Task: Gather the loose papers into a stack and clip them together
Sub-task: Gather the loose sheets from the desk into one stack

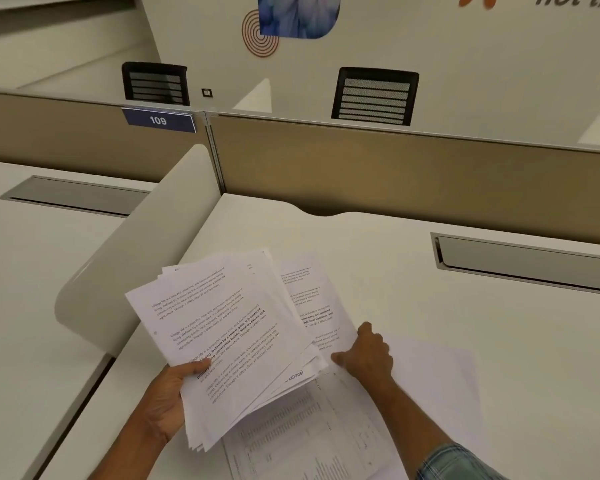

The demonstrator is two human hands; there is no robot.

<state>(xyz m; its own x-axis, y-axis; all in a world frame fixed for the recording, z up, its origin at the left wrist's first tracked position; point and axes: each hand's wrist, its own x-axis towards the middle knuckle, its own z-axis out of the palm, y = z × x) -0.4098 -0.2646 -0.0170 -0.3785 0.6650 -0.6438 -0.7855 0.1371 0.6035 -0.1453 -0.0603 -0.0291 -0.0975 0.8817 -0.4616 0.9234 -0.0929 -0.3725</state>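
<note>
My left hand (168, 396) grips a fanned, uneven bundle of printed white papers (222, 337) by its lower left edge, thumb on top, holding it tilted above the white desk (430, 271). My right hand (366, 351) pinches the lower edge of another printed sheet (312, 306) that lies on the desk, partly under the bundle. More loose sheets lie flat below and to the right: a page with a table of figures (302, 434) and a blank white sheet (440, 382). No clip shows anywhere in view.
A curved white divider (142, 251) borders the desk on the left. A tan partition (395, 168) closes off the back. A grey cable flap (527, 261) sits in the desk at the right. Two black mesh chairs (374, 95) stand beyond the partition.
</note>
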